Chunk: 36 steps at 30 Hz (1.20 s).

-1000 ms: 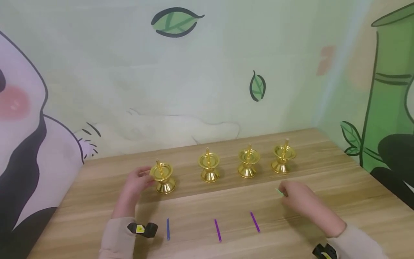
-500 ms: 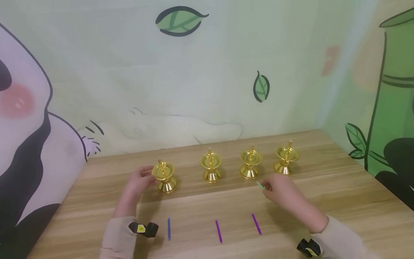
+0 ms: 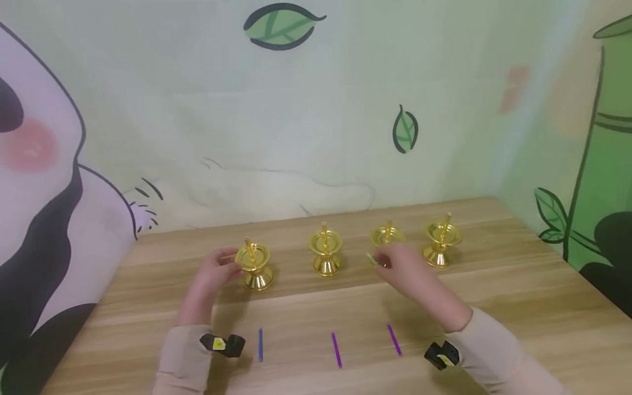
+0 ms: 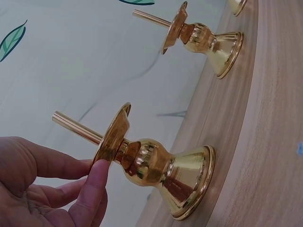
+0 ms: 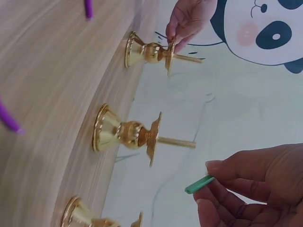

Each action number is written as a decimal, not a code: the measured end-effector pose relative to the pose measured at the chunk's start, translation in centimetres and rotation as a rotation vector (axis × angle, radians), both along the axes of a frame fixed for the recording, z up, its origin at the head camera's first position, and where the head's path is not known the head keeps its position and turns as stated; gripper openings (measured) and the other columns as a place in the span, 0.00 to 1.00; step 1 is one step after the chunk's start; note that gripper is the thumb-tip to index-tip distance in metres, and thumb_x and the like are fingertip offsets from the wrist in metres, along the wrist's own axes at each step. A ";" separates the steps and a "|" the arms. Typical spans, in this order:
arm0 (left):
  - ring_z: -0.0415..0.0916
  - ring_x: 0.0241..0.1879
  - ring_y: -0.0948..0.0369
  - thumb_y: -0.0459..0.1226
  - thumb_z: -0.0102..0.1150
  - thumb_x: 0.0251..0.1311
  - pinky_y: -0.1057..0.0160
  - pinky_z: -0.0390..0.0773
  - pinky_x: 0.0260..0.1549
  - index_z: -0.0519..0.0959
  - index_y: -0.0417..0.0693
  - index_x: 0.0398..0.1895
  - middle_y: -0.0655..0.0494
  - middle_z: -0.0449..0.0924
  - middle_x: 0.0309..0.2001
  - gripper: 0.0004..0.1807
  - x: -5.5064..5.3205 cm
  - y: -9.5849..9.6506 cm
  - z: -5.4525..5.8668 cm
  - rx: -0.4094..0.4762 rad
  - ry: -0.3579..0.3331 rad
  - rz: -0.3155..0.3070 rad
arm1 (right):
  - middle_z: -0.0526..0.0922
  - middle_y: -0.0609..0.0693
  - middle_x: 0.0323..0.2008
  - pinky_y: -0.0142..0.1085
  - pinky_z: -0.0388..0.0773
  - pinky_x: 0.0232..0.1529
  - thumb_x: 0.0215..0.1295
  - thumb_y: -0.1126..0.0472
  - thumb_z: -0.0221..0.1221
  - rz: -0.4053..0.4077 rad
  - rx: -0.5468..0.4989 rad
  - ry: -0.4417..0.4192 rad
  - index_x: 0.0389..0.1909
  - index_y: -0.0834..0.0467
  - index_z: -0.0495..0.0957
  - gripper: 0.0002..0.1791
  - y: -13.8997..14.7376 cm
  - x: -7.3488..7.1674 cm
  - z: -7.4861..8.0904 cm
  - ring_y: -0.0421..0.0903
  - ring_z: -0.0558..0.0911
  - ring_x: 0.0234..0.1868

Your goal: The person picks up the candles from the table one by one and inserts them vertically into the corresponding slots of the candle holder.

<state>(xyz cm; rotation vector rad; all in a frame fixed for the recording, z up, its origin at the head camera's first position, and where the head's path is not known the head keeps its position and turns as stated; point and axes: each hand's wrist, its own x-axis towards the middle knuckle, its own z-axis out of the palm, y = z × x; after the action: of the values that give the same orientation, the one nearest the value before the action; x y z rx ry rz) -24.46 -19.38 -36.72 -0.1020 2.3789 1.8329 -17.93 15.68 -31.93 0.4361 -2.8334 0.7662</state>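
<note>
My left hand (image 3: 213, 274) pinches the dish rim of the leftmost gold candle holder (image 4: 147, 163), whose base stands upright on the table. Between right thumb and fingers I hold a thin green candle (image 5: 200, 184), its front end poking out to the left. That right hand (image 3: 407, 274) hovers before the third holder (image 3: 381, 237) and hides much of it in the head view. Closest to the candle's tip in the right wrist view is the second holder (image 5: 135, 134), with a slim tube rising from its dish. The rightmost holder (image 3: 438, 255) stands untouched.
On the wooden table (image 3: 296, 312), nearer to me, lie a blue candle (image 3: 260, 345) and two purple candles (image 3: 337, 350). Behind the row of holders rises a wall (image 3: 345, 137) painted with a panda and leaves.
The right hand has travelled left with the green candle, from in front of the rightmost holder to in front of the third. My left hand keeps its grip on the leftmost holder.
</note>
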 end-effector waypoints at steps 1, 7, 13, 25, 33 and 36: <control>0.75 0.37 0.66 0.23 0.46 0.64 0.69 0.81 0.45 0.55 0.27 0.67 0.25 0.61 0.62 0.28 0.0 0.0 0.0 -0.010 0.002 0.000 | 0.80 0.52 0.26 0.38 0.78 0.30 0.54 0.70 0.60 0.005 -0.009 0.000 0.31 0.64 0.80 0.04 -0.3 -0.1 0.1 0.45 0.76 0.29; 0.75 0.39 0.63 0.23 0.46 0.64 0.69 0.81 0.45 0.55 0.27 0.67 0.25 0.61 0.62 0.28 0.3 0.0 0.2 0.002 -0.003 0.011 | 0.83 0.54 0.31 0.38 0.83 0.36 0.57 0.69 0.60 0.019 -0.071 -0.064 0.36 0.65 0.81 0.06 -2.2 -0.7 0.3 0.47 0.80 0.33; 0.75 0.39 0.62 0.24 0.47 0.64 0.69 0.81 0.46 0.56 0.29 0.67 0.26 0.61 0.62 0.28 0.0 0.0 0.4 0.007 -0.006 0.024 | 0.84 0.52 0.30 0.36 0.83 0.36 0.57 0.67 0.62 0.033 -0.093 -0.048 0.34 0.62 0.81 0.04 -4.0 -1.5 0.0 0.45 0.81 0.32; 0.75 0.35 0.65 0.23 0.48 0.63 0.67 0.81 0.46 0.56 0.28 0.67 0.27 0.60 0.62 0.28 -0.1 -0.3 -0.1 0.049 -0.017 0.030 | 0.85 0.55 0.34 0.39 0.83 0.41 0.59 0.64 0.63 0.060 -0.153 -0.039 0.37 0.63 0.81 0.08 -6.9 -2.8 0.3 0.49 0.82 0.37; 0.74 0.32 0.68 0.21 0.46 0.63 0.73 0.81 0.39 0.56 0.25 0.66 0.26 0.62 0.60 0.27 -0.3 -0.3 -0.2 0.108 0.003 0.035 | 0.85 0.55 0.36 0.39 0.82 0.43 0.60 0.65 0.62 0.102 -0.177 -0.024 0.38 0.63 0.81 0.07 -9.3 -3.9 1.3 0.49 0.82 0.39; 0.74 0.33 0.67 0.21 0.46 0.63 0.70 0.82 0.42 0.57 0.25 0.65 0.26 0.62 0.60 0.27 -0.3 -0.3 -0.4 0.108 0.002 0.040 | 0.85 0.55 0.35 0.37 0.82 0.42 0.59 0.65 0.62 0.109 -0.190 -0.010 0.38 0.63 0.81 0.07 -10.1 -4.4 1.2 0.48 0.82 0.38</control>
<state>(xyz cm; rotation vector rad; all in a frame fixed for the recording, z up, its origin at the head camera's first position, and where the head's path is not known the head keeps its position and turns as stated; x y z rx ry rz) -24.76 -19.72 -37.10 -0.1378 2.2891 1.9764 -22.30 5.58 -30.69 0.5606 -2.7304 1.0495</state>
